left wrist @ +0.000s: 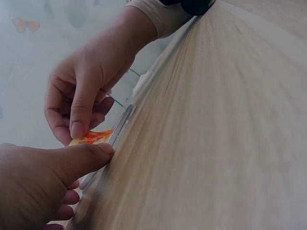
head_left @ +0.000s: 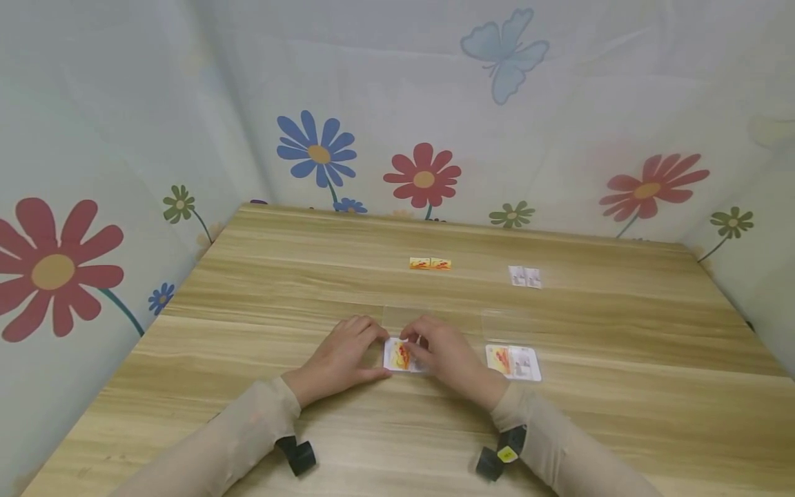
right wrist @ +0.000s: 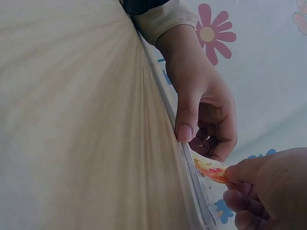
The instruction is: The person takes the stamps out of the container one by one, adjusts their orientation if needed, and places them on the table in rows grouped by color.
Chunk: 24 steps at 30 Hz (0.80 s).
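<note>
A white card (head_left: pixel 388 353) lies before me in a flat tray, a clear lid (head_left: pixel 397 316) spread behind it. My left hand (head_left: pixel 341 355) holds its left side, thumb at the near corner and forefinger at the far one. From the right, my right hand (head_left: pixel 450 355) pinches a small orange-and-yellow picture slip (head_left: pixel 400 355) over the card. In the right wrist view, that slip (right wrist: pixel 210 168) bends upward between thumb and finger. A greyish picture on the card is partly hidden by the right hand.
Right of my hands lies a second white card (head_left: pixel 532 366) with an orange and a greyish picture, a clear lid (head_left: pixel 506 324) behind it. Farther back are two yellow-orange slips (head_left: pixel 419 264) and two pale grey slips (head_left: pixel 518 276). A flowered curtain (head_left: pixel 373 83) borders the wooden table (head_left: pixel 298 262).
</note>
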{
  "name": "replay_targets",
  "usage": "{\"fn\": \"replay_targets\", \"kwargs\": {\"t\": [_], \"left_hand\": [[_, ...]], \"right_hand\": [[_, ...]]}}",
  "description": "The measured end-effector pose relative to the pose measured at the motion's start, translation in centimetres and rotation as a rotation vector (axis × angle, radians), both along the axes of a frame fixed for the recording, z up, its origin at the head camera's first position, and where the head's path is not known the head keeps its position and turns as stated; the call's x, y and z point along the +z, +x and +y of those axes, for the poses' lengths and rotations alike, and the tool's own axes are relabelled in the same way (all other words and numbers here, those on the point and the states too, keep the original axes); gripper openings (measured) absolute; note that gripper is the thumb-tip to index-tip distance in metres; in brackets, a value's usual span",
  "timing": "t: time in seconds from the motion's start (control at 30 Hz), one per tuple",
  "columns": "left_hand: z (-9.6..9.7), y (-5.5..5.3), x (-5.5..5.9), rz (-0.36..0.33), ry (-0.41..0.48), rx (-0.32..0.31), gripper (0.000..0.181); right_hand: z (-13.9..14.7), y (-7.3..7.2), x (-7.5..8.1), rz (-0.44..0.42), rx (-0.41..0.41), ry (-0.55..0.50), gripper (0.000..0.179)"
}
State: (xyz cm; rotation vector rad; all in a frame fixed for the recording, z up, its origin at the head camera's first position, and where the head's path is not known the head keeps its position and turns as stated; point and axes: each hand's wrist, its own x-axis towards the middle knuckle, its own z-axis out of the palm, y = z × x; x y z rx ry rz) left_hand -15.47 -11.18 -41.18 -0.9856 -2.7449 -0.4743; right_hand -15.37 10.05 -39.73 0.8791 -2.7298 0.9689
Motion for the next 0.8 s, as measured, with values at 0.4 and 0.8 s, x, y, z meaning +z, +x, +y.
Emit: {"fn": "replay_targets", "kwargs": {"t": [0.4, 0.8], "left_hand": [[-0.1, 0.1, 0.1, -0.019, 0.012, 0.001, 0.05], [-0.1, 0.1, 0.0, -0.012, 0.004, -0.002, 0.05]], "right_hand": [[0.4, -0.2, 0.7, -0.043, 0.012, 0.032, 0.004], [1.0, -0.2, 2.1, -0.244, 0.035, -0.044, 0.004]]}}
